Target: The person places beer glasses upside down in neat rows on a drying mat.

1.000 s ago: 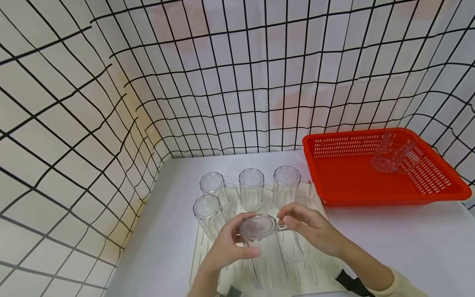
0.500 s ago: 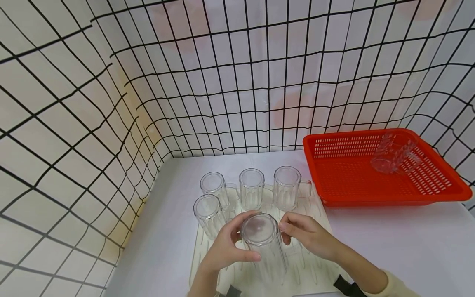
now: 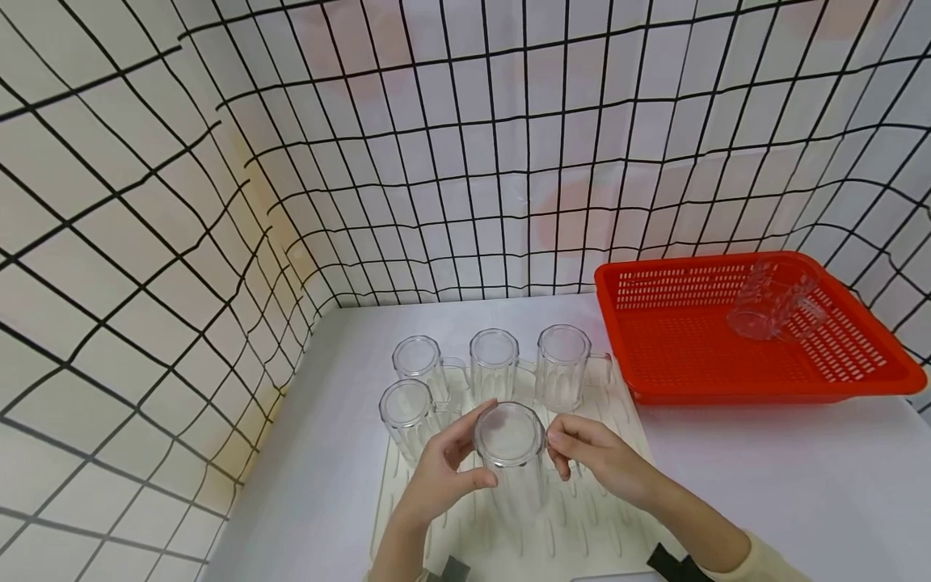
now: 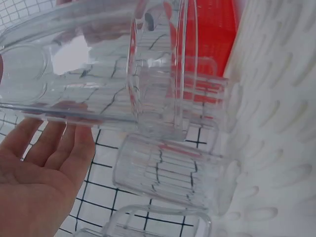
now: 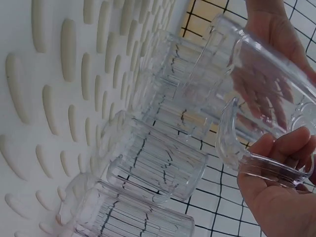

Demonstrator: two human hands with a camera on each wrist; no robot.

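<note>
A clear glass mug (image 3: 509,436), bottom up, is held over a cream mat with raised ridges (image 3: 582,533). My left hand (image 3: 436,481) holds its side, thumb on the near side and fingers round the far side. With bent fingers, my right hand (image 3: 607,461) grips the mug's handle (image 5: 276,168), seen best in the right wrist view. Behind, several matching mugs stand upside down on the mat: a back row with a middle mug (image 3: 494,349) and a right mug (image 3: 563,346), plus one nearer at left (image 3: 406,404).
A red plastic basket (image 3: 676,388) with slotted walls sits to the right, and a clear mug (image 3: 767,311) lies in it. Black wire grid panels (image 3: 473,178) rise at the back and both sides. A white tabletop (image 3: 305,453) lies under the mat.
My right fingers have closed on the mug's handle. The mug has shifted slightly away from me, and its mouth end has swung farther away. The standing mugs and basket stay put.
</note>
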